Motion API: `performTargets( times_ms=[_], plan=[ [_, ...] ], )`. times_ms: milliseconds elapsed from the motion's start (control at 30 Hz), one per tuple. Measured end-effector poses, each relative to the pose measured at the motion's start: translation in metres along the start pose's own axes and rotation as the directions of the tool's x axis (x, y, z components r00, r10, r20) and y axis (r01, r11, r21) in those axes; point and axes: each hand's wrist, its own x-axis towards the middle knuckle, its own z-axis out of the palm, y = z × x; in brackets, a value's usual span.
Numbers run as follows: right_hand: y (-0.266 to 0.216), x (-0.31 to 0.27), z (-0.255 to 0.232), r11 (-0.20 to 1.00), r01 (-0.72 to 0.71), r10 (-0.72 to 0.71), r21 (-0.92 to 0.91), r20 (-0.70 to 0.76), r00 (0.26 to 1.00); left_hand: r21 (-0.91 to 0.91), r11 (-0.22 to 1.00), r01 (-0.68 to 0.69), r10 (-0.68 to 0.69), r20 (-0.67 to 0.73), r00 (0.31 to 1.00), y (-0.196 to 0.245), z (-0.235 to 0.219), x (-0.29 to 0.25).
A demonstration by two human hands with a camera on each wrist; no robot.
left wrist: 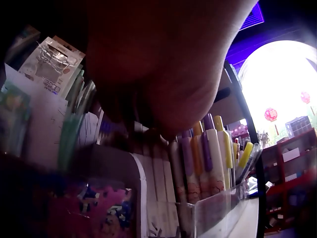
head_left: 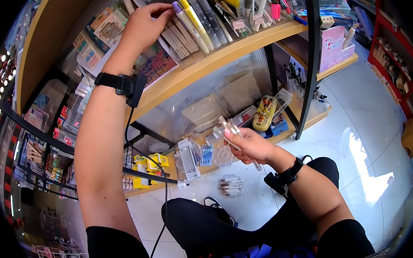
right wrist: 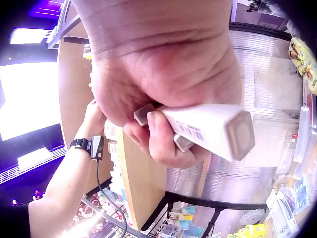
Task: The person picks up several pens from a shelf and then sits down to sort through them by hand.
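My left hand [head_left: 144, 26] reaches to the upper shelf, its fingertips at the tops of a row of slim pale sticks [head_left: 179, 41] in a clear organizer [head_left: 230, 44]. In the left wrist view the shadowed left hand [left wrist: 153, 74] covers those tops; I cannot tell whether it pinches one. White markers with purple and yellow caps [left wrist: 213, 153] stand right beside it. Lower down, my right hand [head_left: 251, 146] grips several slim pale sticks. One of them, a white barcoded stick [right wrist: 208, 128] with an angular end, sticks out of the fist in the right wrist view.
Grey and black markers [head_left: 206, 18] fill the organizer further right. On the lower shelf lie a yellow patterned case [head_left: 265, 112] and clear plastic trays [head_left: 187, 158]. A bundle of pale sticks [head_left: 231, 185] lies on the tiled floor. A black shelf post [head_left: 310, 64] stands to the right.
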Motion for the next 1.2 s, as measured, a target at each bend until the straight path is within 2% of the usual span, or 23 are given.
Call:
performTargets(
  times_ms=[300,633,700,733,800,867,933,1000,1067,1100,1133,1167,1200],
  plan=[
    [-0.001,-0.001,-0.001,1.000,0.010,-0.010,-0.011,0.006,1.000,0.030,0.999,-0.022,0.019,0.094,0.995,0.005,-0.004,-0.003],
    [0.000,0.000,-0.001,1.000,0.009,-0.009,-0.026,-0.001,1.000,0.054,0.999,-0.006,0.003,0.052,0.999,0.006,-0.006,-0.001],
    [-0.001,-0.001,-0.002,0.999,0.018,-0.018,-0.026,0.000,1.000,0.109,0.993,-0.037,0.044,-0.059,0.997,0.008,-0.012,-0.002],
    [-0.002,-0.002,-0.002,1.000,0.015,-0.015,-0.024,-0.001,1.000,0.107,0.994,-0.036,0.042,-0.056,0.998,0.009,-0.015,-0.004],
    [-0.003,-0.003,-0.002,1.000,0.009,-0.010,-0.020,-0.025,1.000,0.149,0.984,-0.100,0.144,-0.327,0.934,0.040,-0.034,-0.021],
    [0.001,-0.002,-0.005,0.999,0.045,-0.044,0.019,-0.017,0.999,-0.045,0.971,-0.235,0.182,-0.497,0.848,0.068,-0.043,-0.045],
    [0.003,-0.001,-0.006,0.997,0.074,-0.074,0.021,-0.034,0.997,-0.181,0.891,-0.415,0.246,-0.578,0.778,0.097,-0.044,-0.078],
    [0.006,0.000,-0.007,0.993,0.107,-0.104,0.046,-0.054,0.993,-0.592,0.732,-0.338,0.125,-0.371,0.920,0.122,-0.031,-0.126],
    [0.003,0.000,-0.005,0.991,0.112,-0.107,0.067,-0.073,0.992,-0.608,0.778,-0.158,0.022,-0.225,0.974,0.135,0.008,-0.170],
    [0.005,0.001,-0.004,0.989,0.117,-0.109,0.087,-0.096,0.989,-0.705,0.708,0.039,-0.067,-0.012,0.998,0.147,0.024,-0.188],
    [0.004,0.003,-0.004,0.990,0.110,-0.102,0.083,-0.101,0.990,-0.712,0.657,0.248,-0.211,0.142,0.967,0.149,0.047,-0.205],
    [0.003,0.003,-0.003,0.986,0.119,-0.105,0.121,-0.114,0.988,-0.686,0.612,0.394,-0.281,0.277,0.919,0.145,0.064,-0.216],
    [0.005,0.004,-0.003,0.979,0.126,-0.107,0.159,-0.126,0.986,-0.705,0.557,0.439,-0.329,0.298,0.896,0.132,0.091,-0.231]
  ],
)
